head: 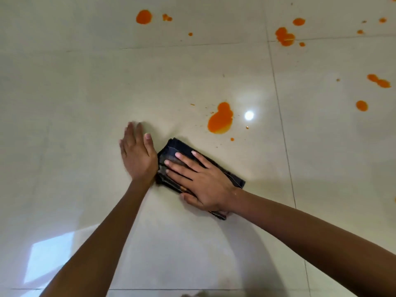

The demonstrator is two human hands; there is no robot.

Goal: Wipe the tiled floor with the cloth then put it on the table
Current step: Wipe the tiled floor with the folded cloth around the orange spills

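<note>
Pressing flat on a folded dark cloth (171, 150), right hand (202, 182) with fingers spread and palm down, not curled around anything, pinning the fabric against the tiled floor (75, 103). Cloth dark blue-black, denim-like, with a stitched hem along its edges; folded into a long strip lying diagonally, one end far-left by the fingertips, the other near-right past the wrist. Resting just left of it, left hand (138, 154), open and flat on the bare tile, fingers pointing far, its edge touching the cloth's left end; slightly blurred. Glossy cream tiles with thin grout lines, a bright round light reflection to the right. Lying just far-right of the cloth, a large orange puddle (220, 120), apart from the fabric, with tiny specks around it. Scattered farther off, more orange spots (285, 36) along the far edge and the right side. No containers in view.
</note>
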